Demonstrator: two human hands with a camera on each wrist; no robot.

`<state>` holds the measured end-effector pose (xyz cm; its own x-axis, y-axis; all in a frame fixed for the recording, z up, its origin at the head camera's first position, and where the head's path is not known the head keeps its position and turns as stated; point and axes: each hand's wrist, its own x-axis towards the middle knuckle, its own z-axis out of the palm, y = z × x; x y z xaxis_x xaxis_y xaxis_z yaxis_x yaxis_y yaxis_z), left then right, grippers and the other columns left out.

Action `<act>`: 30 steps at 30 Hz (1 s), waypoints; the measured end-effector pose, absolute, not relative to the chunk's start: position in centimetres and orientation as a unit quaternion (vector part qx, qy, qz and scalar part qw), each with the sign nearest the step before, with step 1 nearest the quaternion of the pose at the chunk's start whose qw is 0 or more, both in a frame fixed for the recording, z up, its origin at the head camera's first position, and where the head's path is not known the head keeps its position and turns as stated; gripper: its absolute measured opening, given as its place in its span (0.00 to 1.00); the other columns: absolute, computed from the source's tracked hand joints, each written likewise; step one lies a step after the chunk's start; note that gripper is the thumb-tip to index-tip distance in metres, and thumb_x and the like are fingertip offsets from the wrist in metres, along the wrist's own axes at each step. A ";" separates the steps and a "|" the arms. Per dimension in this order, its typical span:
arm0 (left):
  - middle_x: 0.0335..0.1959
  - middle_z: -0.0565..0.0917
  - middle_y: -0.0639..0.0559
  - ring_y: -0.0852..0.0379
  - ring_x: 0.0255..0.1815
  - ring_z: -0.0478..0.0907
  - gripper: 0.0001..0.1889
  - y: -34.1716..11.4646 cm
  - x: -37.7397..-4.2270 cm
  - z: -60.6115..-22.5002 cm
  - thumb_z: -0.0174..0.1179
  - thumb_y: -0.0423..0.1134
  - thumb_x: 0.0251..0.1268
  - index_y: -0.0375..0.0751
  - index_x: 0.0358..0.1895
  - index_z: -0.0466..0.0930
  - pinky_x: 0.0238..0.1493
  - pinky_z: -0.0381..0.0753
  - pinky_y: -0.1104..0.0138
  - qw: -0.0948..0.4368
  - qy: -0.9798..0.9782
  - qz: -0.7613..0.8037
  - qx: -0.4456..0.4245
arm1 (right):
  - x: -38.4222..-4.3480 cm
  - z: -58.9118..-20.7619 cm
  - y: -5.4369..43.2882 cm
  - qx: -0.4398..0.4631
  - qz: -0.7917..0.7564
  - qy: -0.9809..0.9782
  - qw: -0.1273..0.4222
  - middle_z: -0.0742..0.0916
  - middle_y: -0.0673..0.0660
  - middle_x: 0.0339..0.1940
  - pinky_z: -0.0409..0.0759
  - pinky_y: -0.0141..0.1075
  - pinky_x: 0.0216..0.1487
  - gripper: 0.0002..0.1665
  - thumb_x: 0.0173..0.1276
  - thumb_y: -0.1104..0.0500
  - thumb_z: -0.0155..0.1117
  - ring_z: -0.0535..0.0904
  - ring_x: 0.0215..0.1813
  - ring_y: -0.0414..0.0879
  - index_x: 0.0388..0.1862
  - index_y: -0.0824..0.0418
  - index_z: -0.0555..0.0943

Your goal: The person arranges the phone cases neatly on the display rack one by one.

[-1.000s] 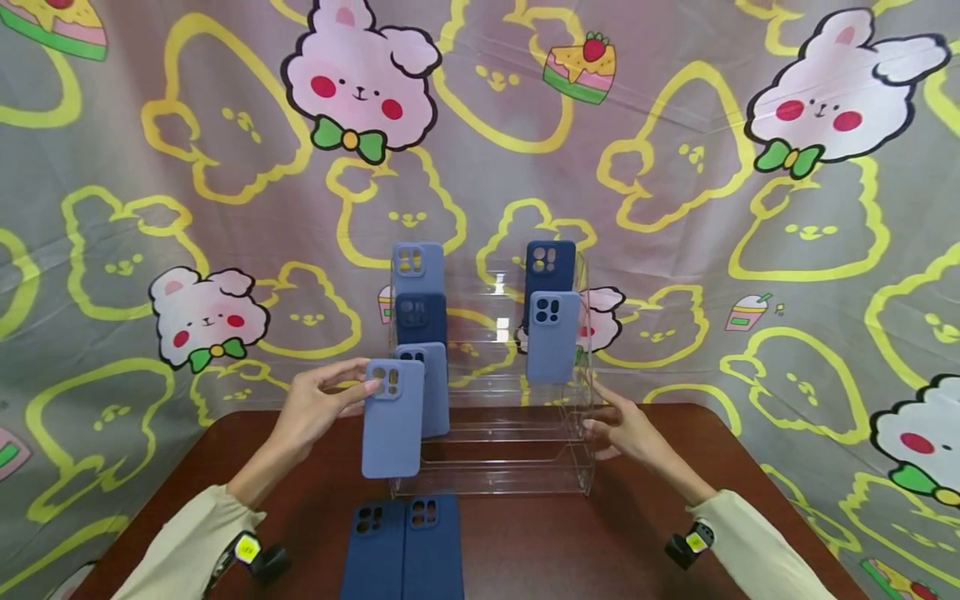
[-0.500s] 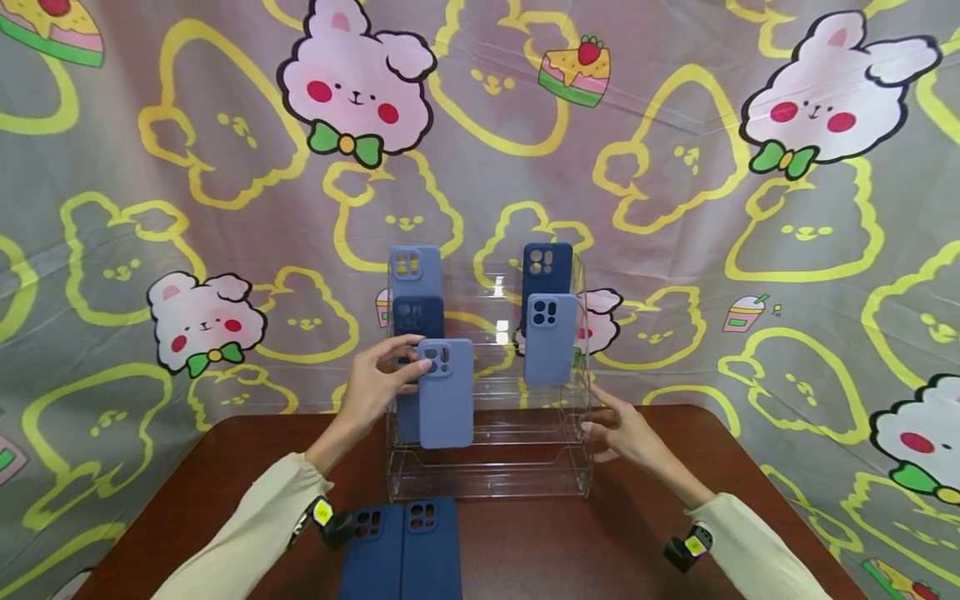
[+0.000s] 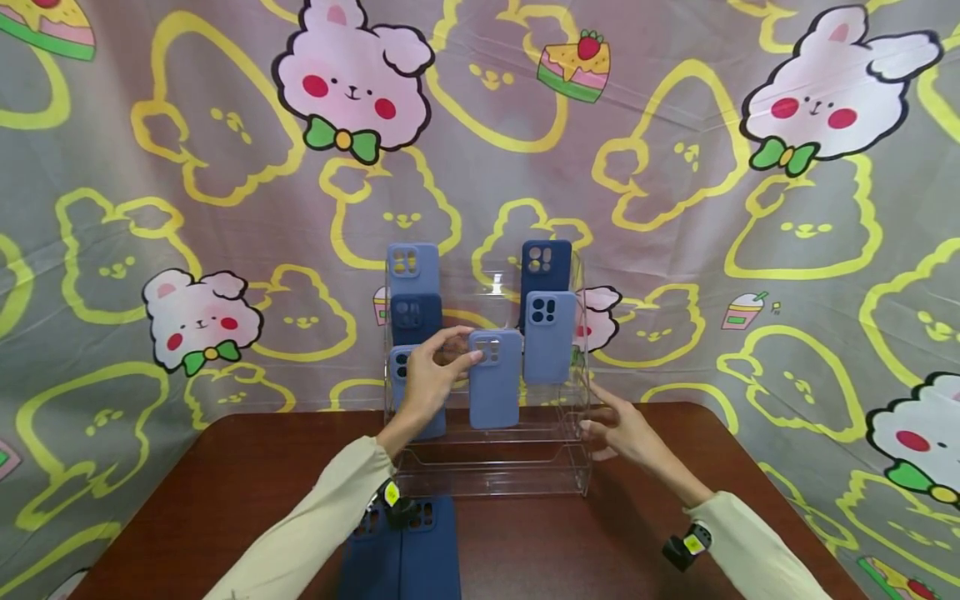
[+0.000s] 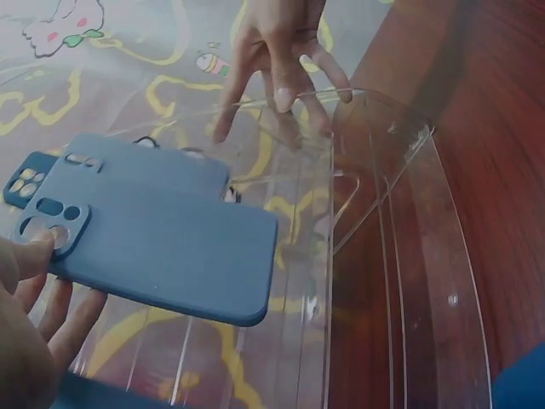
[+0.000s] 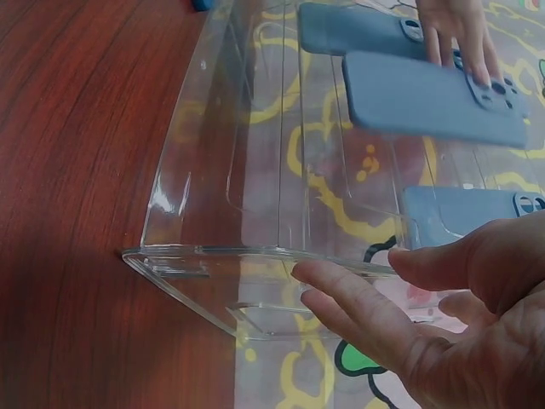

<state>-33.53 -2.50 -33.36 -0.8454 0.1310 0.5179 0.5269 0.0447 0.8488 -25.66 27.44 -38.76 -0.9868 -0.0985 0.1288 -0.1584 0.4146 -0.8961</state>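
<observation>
My left hand (image 3: 429, 379) pinches a light blue phone case (image 3: 495, 392) by its camera-cutout end, thumb on the cutouts and fingers behind. The case hangs upright in front of the middle of a clear acrylic tiered rack (image 3: 491, 482). In the left wrist view the same phone case (image 4: 179, 247) overlaps another light blue one. My right hand (image 3: 628, 435) is at the rack's right side panel, its fingers extended and fingertips right at the panel's edge. The right wrist view shows this right hand (image 5: 460, 298) with thumb and fingers apart beside the clear edge.
The rack's left column bears a light blue case (image 3: 423, 267), a dark blue case (image 3: 427, 312) and a lower light blue case (image 3: 431, 421). At right stand a dark blue case (image 3: 555, 267) and a light blue case (image 3: 551, 350). Dark blue cases (image 3: 431, 558) lie on the brown table (image 3: 540, 550).
My left hand has carried the light blue phone case rightward and up, from before the rack's left column to its middle. My right hand has stayed at the rack's side.
</observation>
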 end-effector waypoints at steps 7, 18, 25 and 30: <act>0.38 0.88 0.42 0.52 0.36 0.85 0.18 1.6 -32.8 -34.5 0.76 0.30 0.59 0.38 0.54 0.89 0.39 0.88 0.68 0.248 -0.717 -0.597 -0.261 | -25.4 -39.1 27.7 0.070 0.532 -0.843 0.028 0.78 0.84 0.64 0.93 0.52 0.36 0.46 0.77 0.73 0.59 0.88 0.51 0.68 0.86 0.65 0.49; 0.43 0.89 0.42 0.42 0.41 0.88 0.17 6.1 -32.8 -36.7 0.75 0.29 0.61 0.39 0.54 0.88 0.41 0.89 0.62 0.241 -0.711 -0.609 -0.255 | -25.3 -39.1 28.0 0.071 0.537 -0.840 0.037 0.78 0.85 0.64 0.93 0.53 0.36 0.45 0.77 0.74 0.58 0.87 0.52 0.70 0.86 0.63 0.51; 0.40 0.87 0.39 0.44 0.39 0.87 0.17 7.0 -32.6 -37.0 0.74 0.29 0.62 0.38 0.54 0.88 0.37 0.83 0.73 0.216 -0.694 -0.634 -0.264 | -25.4 -39.3 27.6 0.070 0.535 -0.841 0.040 0.79 0.83 0.63 0.93 0.53 0.35 0.44 0.76 0.74 0.59 0.87 0.52 0.70 0.86 0.65 0.54; 0.38 0.88 0.37 0.43 0.37 0.87 0.17 7.2 -33.3 -36.8 0.74 0.28 0.62 0.36 0.54 0.89 0.33 0.83 0.76 0.224 -0.694 -0.633 -0.261 | -25.5 -39.1 27.5 0.074 0.529 -0.844 0.045 0.80 0.82 0.63 0.93 0.53 0.35 0.44 0.77 0.73 0.60 0.87 0.52 0.69 0.86 0.65 0.53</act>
